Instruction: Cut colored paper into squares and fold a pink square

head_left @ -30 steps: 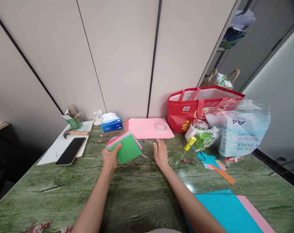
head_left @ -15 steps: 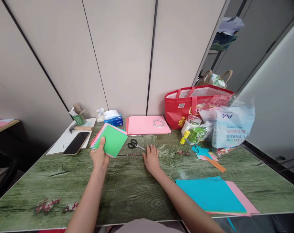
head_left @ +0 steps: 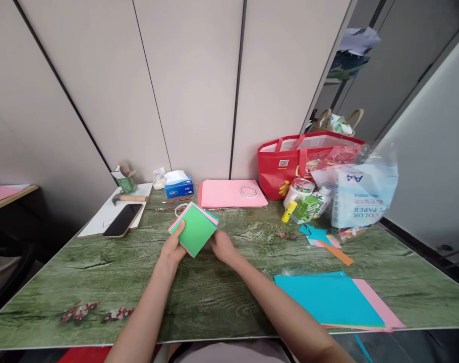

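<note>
My left hand (head_left: 173,248) grips the lower left edge of a stack of square coloured papers (head_left: 194,229) with a green sheet on top. The stack is lifted and tilted above the green wood-grain table (head_left: 199,297), near its middle. My right hand (head_left: 222,246) meets the stack at its lower right edge, fingers curled against it. A ring of tape (head_left: 179,207) shows partly behind the stack. The scissors seen earlier are hidden behind it.
Pink sheets (head_left: 225,194) with a tape ring (head_left: 248,190) lie at the back. A tissue box (head_left: 178,184), phone (head_left: 122,220) and hammer (head_left: 129,198) are at back left. A red bag (head_left: 286,164), glue stick (head_left: 289,212), A4 paper packet (head_left: 360,199), scraps (head_left: 326,242) and blue sheets (head_left: 330,300) are at right.
My left hand has lifted the paper stack off the table and brought it right, toward the middle. My right hand has left the tabletop and moved left onto the stack's edge.
</note>
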Demonstrator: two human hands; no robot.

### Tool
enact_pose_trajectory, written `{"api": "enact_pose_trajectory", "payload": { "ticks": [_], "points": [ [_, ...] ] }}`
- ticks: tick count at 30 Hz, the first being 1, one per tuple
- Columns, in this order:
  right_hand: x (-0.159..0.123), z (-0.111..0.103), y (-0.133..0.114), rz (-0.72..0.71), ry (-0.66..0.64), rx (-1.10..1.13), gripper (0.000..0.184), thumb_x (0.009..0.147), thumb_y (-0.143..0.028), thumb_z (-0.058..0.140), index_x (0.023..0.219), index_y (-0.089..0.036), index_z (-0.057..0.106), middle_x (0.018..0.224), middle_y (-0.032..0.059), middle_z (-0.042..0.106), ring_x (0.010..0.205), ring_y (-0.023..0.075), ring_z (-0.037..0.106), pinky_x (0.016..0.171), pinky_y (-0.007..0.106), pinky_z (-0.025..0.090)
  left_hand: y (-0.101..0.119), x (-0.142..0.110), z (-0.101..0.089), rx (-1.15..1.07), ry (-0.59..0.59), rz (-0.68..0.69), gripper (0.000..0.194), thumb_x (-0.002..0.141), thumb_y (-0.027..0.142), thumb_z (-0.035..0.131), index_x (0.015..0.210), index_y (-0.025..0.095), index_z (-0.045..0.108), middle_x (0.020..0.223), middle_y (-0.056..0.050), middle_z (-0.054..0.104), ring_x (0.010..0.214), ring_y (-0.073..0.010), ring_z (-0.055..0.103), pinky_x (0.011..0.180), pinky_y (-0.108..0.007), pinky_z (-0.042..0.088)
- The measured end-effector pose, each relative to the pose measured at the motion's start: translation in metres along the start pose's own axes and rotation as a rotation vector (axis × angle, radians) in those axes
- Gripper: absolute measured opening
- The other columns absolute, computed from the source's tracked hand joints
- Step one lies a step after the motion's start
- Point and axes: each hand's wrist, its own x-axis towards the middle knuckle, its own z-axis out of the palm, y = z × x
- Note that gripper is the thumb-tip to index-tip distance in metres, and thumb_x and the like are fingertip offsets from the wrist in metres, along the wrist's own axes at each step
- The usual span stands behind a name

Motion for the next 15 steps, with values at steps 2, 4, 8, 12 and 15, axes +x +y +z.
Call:
{"api": "enact_pose_trajectory", "payload": {
  "ticks": [2, 4, 8, 12, 15],
  "points": [
    [-0.001, -0.011, 0.009, -0.058, 0.016, 0.047, 0.016, 0.078, -0.032, 0.057, 0.072, -0.020, 0.065, 0.077, 0.0046, 0.067, 0.076, 0.0185, 0.061, 0.070, 0.031, 0.048, 0.005, 0.005, 0.003, -0.020, 0.037, 0.006, 0.017, 0.079, 0.023, 0.056, 0.083, 0.008, 0.064, 0.068, -0.010, 0.070, 0.072, -0.0248, 0.068, 0.074, -0.043, 0.051],
    [0.001, -0.031, 0.031, -0.061, 0.088, 0.064, 0.019, 0.078, -0.035, 0.056, 0.077, -0.020, 0.067, 0.099, 0.0079, 0.066, 0.099, 0.0226, 0.056, 0.086, 0.037, 0.041, 0.014, 0.007, 0.002, -0.046, 0.079, 0.032, 0.015, 0.079, 0.022, 0.056, 0.080, 0.009, 0.063, 0.063, -0.009, 0.070, 0.066, -0.0230, 0.068, 0.075, -0.044, 0.051],
    [0.007, -0.071, 0.089, 0.116, 0.271, 0.029, 0.043, 0.079, -0.037, 0.052, 0.105, -0.004, 0.058, 0.132, 0.0262, 0.038, 0.130, 0.0355, 0.018, 0.100, 0.056, 0.008, 0.040, 0.008, -0.009, -0.123, 0.162, 0.161, 0.010, 0.080, 0.023, 0.055, 0.081, 0.015, 0.062, 0.059, -0.002, 0.069, 0.067, -0.0183, 0.067, 0.082, -0.043, 0.049],
    [0.013, -0.064, 0.095, 0.075, 0.179, 0.072, 0.047, 0.074, -0.042, 0.057, 0.104, -0.007, 0.060, 0.128, 0.0222, 0.045, 0.128, 0.0336, 0.025, 0.102, 0.050, 0.011, 0.055, 0.007, -0.015, -0.168, 0.192, 0.235, 0.010, 0.079, 0.023, 0.056, 0.084, 0.018, 0.063, 0.061, -0.003, 0.070, 0.079, -0.0208, 0.067, 0.084, -0.043, 0.048],
    [0.006, -0.025, 0.041, -0.064, 0.036, 0.144, 0.044, 0.067, -0.041, 0.065, 0.103, -0.016, 0.061, 0.123, 0.0105, 0.054, 0.123, 0.0279, 0.037, 0.103, 0.041, 0.023, 0.058, 0.006, -0.012, -0.170, 0.166, 0.241, 0.013, 0.077, 0.023, 0.059, 0.088, 0.017, 0.064, 0.066, -0.006, 0.070, 0.088, -0.0243, 0.065, 0.084, -0.045, 0.047]
  ]
}}
